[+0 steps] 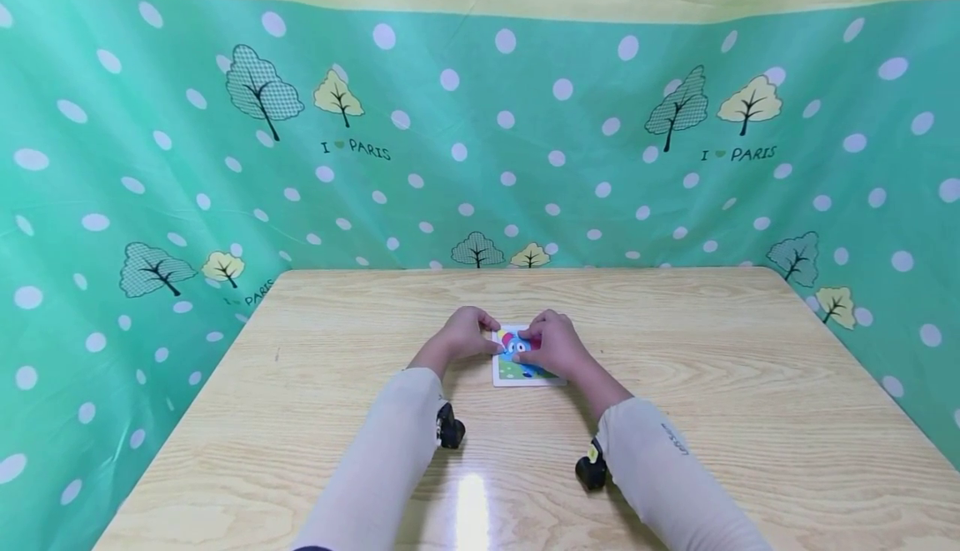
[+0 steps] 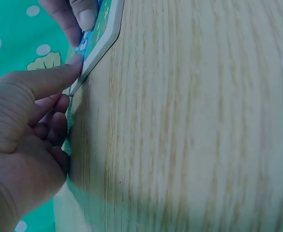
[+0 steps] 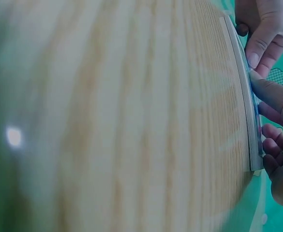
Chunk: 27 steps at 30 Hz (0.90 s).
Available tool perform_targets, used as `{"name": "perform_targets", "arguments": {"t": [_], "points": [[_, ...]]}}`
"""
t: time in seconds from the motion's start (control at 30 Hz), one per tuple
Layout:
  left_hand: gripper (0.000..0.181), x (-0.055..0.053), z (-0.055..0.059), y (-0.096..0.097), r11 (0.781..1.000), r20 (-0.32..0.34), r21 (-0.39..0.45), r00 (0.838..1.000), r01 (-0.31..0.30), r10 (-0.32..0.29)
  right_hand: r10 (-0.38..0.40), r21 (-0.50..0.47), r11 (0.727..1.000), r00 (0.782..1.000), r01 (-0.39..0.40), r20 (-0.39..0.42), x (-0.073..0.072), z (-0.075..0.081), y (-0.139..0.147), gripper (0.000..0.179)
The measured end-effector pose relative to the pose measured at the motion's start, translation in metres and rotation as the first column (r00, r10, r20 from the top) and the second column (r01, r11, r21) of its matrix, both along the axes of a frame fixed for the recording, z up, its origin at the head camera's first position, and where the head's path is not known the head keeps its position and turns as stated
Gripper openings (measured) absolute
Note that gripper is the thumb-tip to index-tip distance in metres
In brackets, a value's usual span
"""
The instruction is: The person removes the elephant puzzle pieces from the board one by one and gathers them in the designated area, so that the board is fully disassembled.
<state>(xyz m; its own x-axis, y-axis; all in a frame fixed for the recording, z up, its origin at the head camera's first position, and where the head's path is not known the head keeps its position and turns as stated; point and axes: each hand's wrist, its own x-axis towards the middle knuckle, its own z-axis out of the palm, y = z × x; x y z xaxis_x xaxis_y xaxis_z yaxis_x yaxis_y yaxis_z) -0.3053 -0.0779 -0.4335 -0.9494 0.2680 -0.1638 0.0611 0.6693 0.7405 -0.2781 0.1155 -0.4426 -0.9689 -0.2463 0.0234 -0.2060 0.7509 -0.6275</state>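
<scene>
A small square picture board (image 1: 517, 382) with a pale border lies flat on the table; its print shows a blue cartoon animal on green. At its left edge, my left hand (image 1: 467, 333) grips the board, thumb over the border and the other fingers curled beside it. My right hand (image 1: 555, 347) reaches over the right part of the picture, thumb and forefinger bent onto it. In the left wrist view the left thumb (image 2: 59, 77) overlaps the board's corner. The right wrist view shows the board's edge (image 3: 243, 82) side-on. The right hand hides much of the picture, including whatever lies under its fingers.
The board lies on a light wood-grain table (image 1: 315, 418). A green dotted cloth (image 1: 420, 134) printed with trees hangs behind it and along both sides. Black wrist cameras (image 1: 450, 430) are strapped beneath the grey sleeves.
</scene>
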Motion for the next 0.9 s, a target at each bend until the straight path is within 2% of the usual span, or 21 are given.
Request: {"name": "perform_targets", "arguments": {"t": [0.4,0.67,0.9], "points": [[0.029,-0.0021,-0.0006,0.0001,0.998,-0.005,0.047,0.999,-0.045,0.045,0.002,-0.025,1.0,1.0,-0.002,0.005,0.001,0.0003,-0.0006,0.042],[0.044,-0.0029,-0.0021,0.0001,0.995,0.0,0.103,1.0,-0.008,0.008,-0.001,-0.021,1.0,1.0,0.001,0.007,0.0006,-0.0001,-0.0004,0.043],[0.037,-0.0025,-0.0021,-0.0003,0.995,0.003,0.098,1.0,0.014,-0.015,-0.003,-0.015,1.0,1.0,0.003,0.007,0.0006,-0.0005,-0.0001,0.043]]}}
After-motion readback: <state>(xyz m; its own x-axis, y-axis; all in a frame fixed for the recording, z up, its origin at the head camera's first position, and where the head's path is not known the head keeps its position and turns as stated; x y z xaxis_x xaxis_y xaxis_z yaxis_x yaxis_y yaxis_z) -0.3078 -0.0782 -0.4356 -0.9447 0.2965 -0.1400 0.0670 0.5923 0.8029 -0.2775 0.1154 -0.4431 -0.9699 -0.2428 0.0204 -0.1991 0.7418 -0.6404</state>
